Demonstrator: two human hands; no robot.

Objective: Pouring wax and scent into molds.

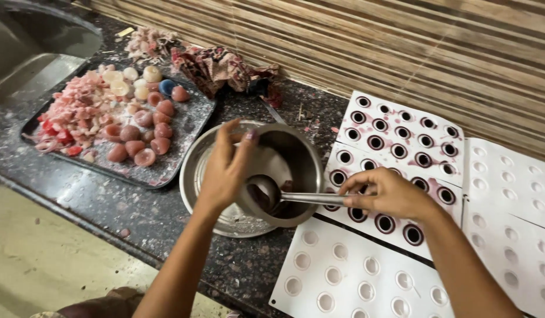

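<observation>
a: where does the work stand?
b: over the white silicone mould sheets (pixel 372 277), the left hand (pixel 225 171) tilts a small steel pot (pixel 284 174); the right hand (pixel 390 193) grips a steel ladle (pixel 272 193) scooping dark liquid inside.
a: and the next move?
b: probably a level carry to an unfilled cavity.

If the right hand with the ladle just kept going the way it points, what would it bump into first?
The right hand points left along the ladle, whose scoop already sits inside the small pot. Pushed on, it would probably meet the pot's far wall, where the left hand grips the rim.
</observation>
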